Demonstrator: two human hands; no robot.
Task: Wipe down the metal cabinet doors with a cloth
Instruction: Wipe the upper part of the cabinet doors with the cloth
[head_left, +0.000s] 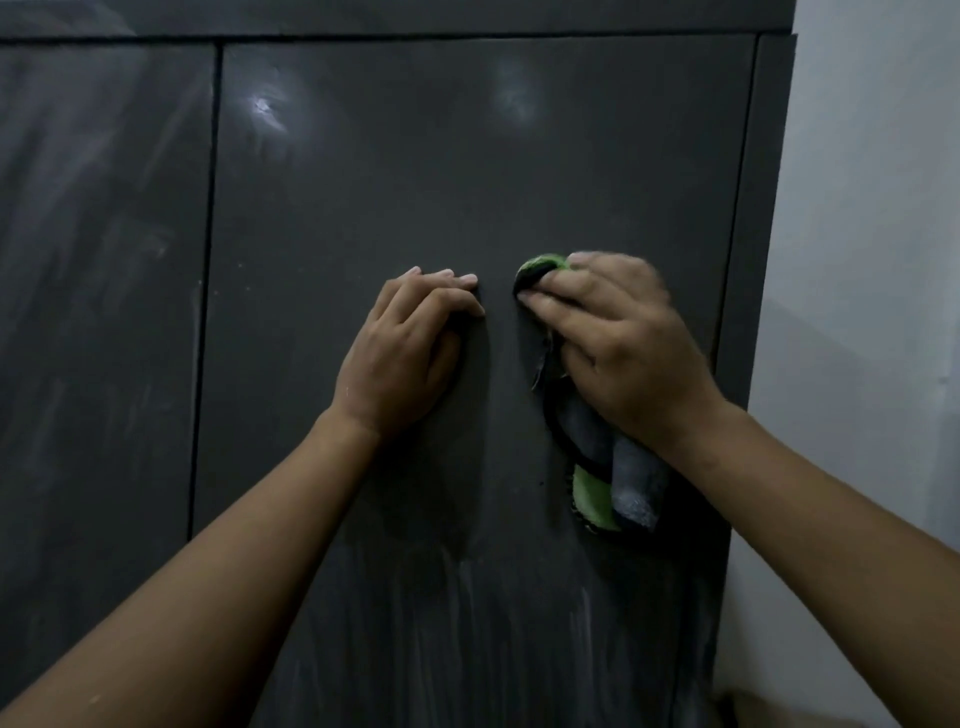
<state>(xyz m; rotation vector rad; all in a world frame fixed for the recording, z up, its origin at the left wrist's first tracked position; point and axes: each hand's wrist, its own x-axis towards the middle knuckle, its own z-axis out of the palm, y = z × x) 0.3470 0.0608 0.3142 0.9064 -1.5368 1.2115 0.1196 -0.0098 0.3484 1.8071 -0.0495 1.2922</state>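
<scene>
A dark grey metal cabinet right-hand door (467, 156) fills most of the view, and both hands lie on it at mid-height. The left hand (405, 353) rests against the panel holding nothing, its fingers (447, 283) close together and slightly bent, tips touching the metal. Just beside it, with a narrow strip of bare door between them, the right hand (618, 353) presses a green-and-grey bunched cloth (613, 483) to the door. Its fingers are curled over the wad, a green fold shows at the fingertips, and the rest hangs below the palm.

The right hand is near the door's right edge, where a narrow grey frame strip (753, 208) meets the pale wall (872, 260). To the left, open panel runs to the vertical seam (210, 260) with the dark grey left-hand door (104, 260), which shows whitish streaks. Above the hands the door is open up to the top rail (415, 15). Pale smears mark the panel below them.
</scene>
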